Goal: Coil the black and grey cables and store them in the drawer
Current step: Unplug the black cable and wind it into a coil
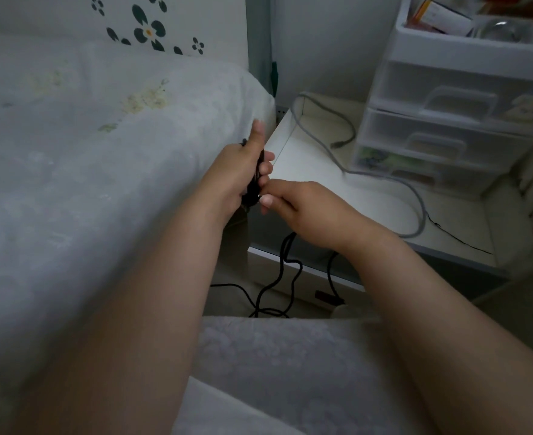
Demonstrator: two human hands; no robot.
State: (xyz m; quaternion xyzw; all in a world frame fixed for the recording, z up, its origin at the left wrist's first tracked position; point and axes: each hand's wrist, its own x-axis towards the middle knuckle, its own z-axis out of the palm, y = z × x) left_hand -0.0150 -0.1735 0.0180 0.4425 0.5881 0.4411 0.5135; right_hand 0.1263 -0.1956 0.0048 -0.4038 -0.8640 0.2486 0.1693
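My left hand [243, 167] grips a small bundle of coiled black cable [254, 186], thumb pointing up. My right hand [303, 205] pinches the same cable just beside the bundle. The loose rest of the black cable hangs below my hands and lies in loops on the floor. A grey cable [321, 142] lies uncoiled across the white bedside table [315, 171], its plug end resting near the plastic drawers. A stack of translucent plastic drawers [453, 127] stands on the table at the right, all shut.
A bed with a pale cover [102, 171] fills the left side. A patterned cushion or cloth [274, 356] lies over my lap. An open tray with boxes [466, 20] tops the drawer unit. A thin black thread lies at the table's near right edge.
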